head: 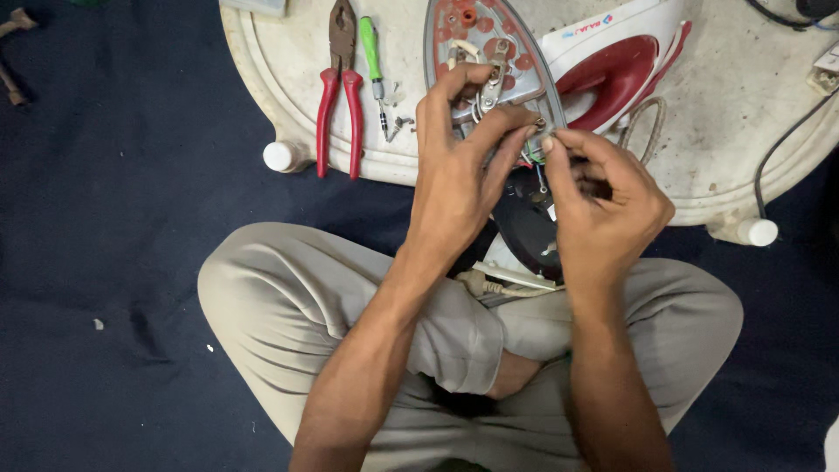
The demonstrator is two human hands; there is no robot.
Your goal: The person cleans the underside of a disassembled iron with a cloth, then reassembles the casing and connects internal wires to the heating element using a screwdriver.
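Head view: an opened clothes iron base (511,48), teardrop-shaped with grey metal rim and reddish insides, leans at 12 o'clock over the person's crossed legs. The left hand (454,166) grips its lower edge, fingers curled and pressed on the metal fittings. The right hand (603,197) pinches thin wires (535,156) between thumb and forefinger just beside them. The glossy white-and-red iron cover (625,61) lies at 1 o'clock on a scuffed, stained white plastic tabletop (743,96). Red-handled pliers (339,87) and a green-handled screwdriver (374,61) sit at 11 o'clock, with small screws (398,122) beside them.
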